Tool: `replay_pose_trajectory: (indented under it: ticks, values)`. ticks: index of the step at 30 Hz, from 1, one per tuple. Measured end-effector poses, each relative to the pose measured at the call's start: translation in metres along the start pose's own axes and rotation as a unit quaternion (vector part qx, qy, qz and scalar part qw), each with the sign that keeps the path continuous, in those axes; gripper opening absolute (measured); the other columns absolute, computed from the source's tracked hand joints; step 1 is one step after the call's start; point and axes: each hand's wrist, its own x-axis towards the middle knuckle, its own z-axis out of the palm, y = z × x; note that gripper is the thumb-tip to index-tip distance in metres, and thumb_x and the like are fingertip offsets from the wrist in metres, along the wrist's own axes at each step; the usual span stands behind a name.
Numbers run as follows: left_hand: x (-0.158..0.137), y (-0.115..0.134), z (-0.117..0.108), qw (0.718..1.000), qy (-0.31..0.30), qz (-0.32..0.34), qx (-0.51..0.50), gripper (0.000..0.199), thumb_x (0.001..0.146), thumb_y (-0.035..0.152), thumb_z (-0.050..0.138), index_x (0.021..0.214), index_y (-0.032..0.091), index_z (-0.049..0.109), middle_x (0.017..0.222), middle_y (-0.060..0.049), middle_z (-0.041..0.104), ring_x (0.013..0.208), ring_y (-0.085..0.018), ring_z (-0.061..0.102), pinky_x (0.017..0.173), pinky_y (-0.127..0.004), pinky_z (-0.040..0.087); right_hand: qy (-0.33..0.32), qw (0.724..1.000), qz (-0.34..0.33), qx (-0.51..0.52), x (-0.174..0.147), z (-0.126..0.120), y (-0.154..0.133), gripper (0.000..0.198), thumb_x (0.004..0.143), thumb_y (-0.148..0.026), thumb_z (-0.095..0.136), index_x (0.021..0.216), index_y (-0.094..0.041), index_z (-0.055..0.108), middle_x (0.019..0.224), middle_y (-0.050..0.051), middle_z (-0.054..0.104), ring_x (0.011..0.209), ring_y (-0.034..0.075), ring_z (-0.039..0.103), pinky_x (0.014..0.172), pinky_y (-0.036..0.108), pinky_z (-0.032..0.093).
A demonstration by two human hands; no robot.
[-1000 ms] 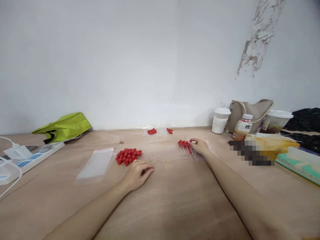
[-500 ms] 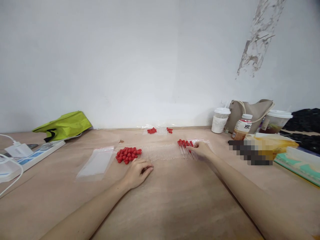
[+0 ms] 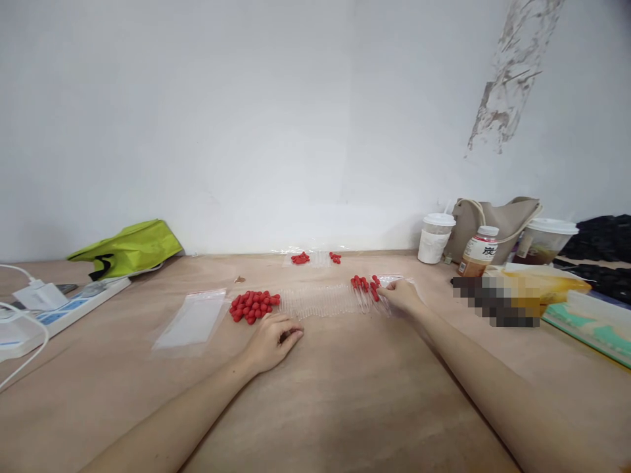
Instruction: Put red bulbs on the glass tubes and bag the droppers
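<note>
Head camera: the bare wooden tabletop [image 3: 335,401] comes first, on the near side of the row of clear tubes [image 3: 318,302], with both forearms reaching over it. The left hand [image 3: 271,341] rests at the near left of the row, palm down, fingers loosely curled with a hollow beside the thumb; nothing shows in it, and its underside is hidden, so whether it holds anything cannot be told. To the right of the row is the right hand [image 3: 401,297], thumb and forefinger drawn close together just beside the red-topped tubes [image 3: 363,286], which lie side by side at the row's right end; whether the fingers pinch one cannot be made out.

A heap of red rubber bulbs [image 3: 254,307] lies at the row's left end, just beyond the left hand. Farther left of the row is a flat clear bag [image 3: 190,322], and well left a white power strip [image 3: 73,312]. Well right of the row sits a green-patterned box [image 3: 589,328].

Beyond the row, a clear packet [image 3: 320,258] with red pieces [image 3: 300,259] lies near the wall [image 3: 271,131]. Far left of the row is a lime-green bag [image 3: 131,249]; far right stand a sleeved cup [image 3: 434,243], a bottle [image 3: 478,253] and a grey bag [image 3: 495,218].
</note>
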Motion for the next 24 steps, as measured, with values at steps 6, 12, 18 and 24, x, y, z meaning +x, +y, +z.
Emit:
replay_pose_trajectory:
  ticks: [6, 12, 18, 24]
  values:
    - [0.000, 0.001, 0.000, 1.000, 0.000, 0.004, -0.009, 0.018, 0.083, 0.027, 0.048, 0.084, 0.021, 0.064, 0.071, -0.001, 0.063, 0.068, -0.016, 0.055, 0.066, -0.028, 0.037, 0.005, 1.000, -0.025, -0.017, 0.001, 0.000, 0.002, 0.027, 0.064, -0.039, 0.052, 0.047, -0.017, 0.051, 0.048, 0.002, 0.052, 0.050, 0.014, 0.049, 0.047, 0.022, 0.030]
    - [0.000, 0.000, 0.001, 1.000, -0.003, -0.001, -0.010, 0.018, 0.083, 0.028, 0.048, 0.084, 0.021, 0.064, 0.070, -0.001, 0.062, 0.067, -0.016, 0.055, 0.068, -0.029, 0.037, -0.027, 0.983, -0.177, -0.036, 0.001, -0.012, 0.000, 0.022, 0.062, -0.024, 0.053, 0.081, -0.018, 0.063, 0.071, 0.001, 0.057, 0.068, 0.014, 0.051, 0.062, 0.022, 0.036]
    - [0.000, 0.001, 0.000, 1.000, -0.002, -0.002, -0.012, 0.019, 0.083, 0.029, 0.047, 0.084, 0.022, 0.065, 0.070, -0.001, 0.062, 0.066, -0.015, 0.055, 0.068, -0.029, 0.037, -0.072, 0.962, -0.241, -0.104, 0.007, -0.010, 0.005, 0.041, 0.061, -0.021, 0.050, 0.100, -0.018, 0.063, 0.079, 0.006, 0.057, 0.078, 0.019, 0.051, 0.070, 0.026, 0.036]
    - [0.000, 0.001, 0.000, 1.000, -0.005, 0.001, -0.017, 0.017, 0.083, 0.027, 0.048, 0.083, 0.022, 0.064, 0.073, -0.001, 0.064, 0.069, -0.016, 0.056, 0.068, -0.028, 0.037, -0.101, 0.962, -0.233, -0.098, 0.011, -0.005, 0.003, 0.039, 0.059, -0.023, 0.054, 0.097, -0.019, 0.065, 0.081, 0.006, 0.059, 0.079, 0.020, 0.051, 0.072, 0.026, 0.036]
